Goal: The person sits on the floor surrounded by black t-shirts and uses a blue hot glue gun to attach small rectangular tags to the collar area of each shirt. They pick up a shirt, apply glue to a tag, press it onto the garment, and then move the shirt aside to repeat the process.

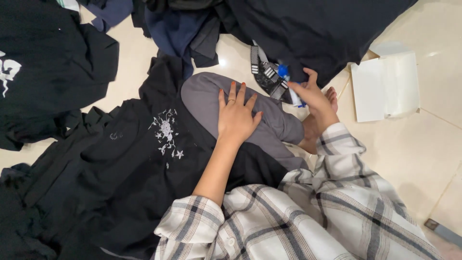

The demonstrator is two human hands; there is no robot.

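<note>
My right hand (314, 94) reaches out to the small black-and-white patterned fabric piece with a blue tag (270, 77) lying on the pale tiled floor (414, 149) just beyond my knee. My fingers are partly curled, thumb and forefinger closing on the blue and white part at its right edge; I judge it a light pinch, not a full grip, and the piece is not lifted off the floor. My left hand (236, 118) lies flat and open on my grey-trousered knee (207, 103), fingers spread, holding nothing.

As for how far along the sorting is, I judge it early. Just left of my knee the black garment with white floral embroidery (144, 159) is spread loose and rumpled, not folded. Far left lies another black garment with a white print (48, 62), also crumpled. At the far side a heap of dark navy and black clothes (240, 24) sits unsorted, touching the patterned piece. I see no folded stack anywhere, so nearly all seems left to do.

On the right, well apart from the clothes, an open white cardboard box (385, 86) lies on the floor. My plaid shirt sleeves (298, 216) fill the near edge.
</note>
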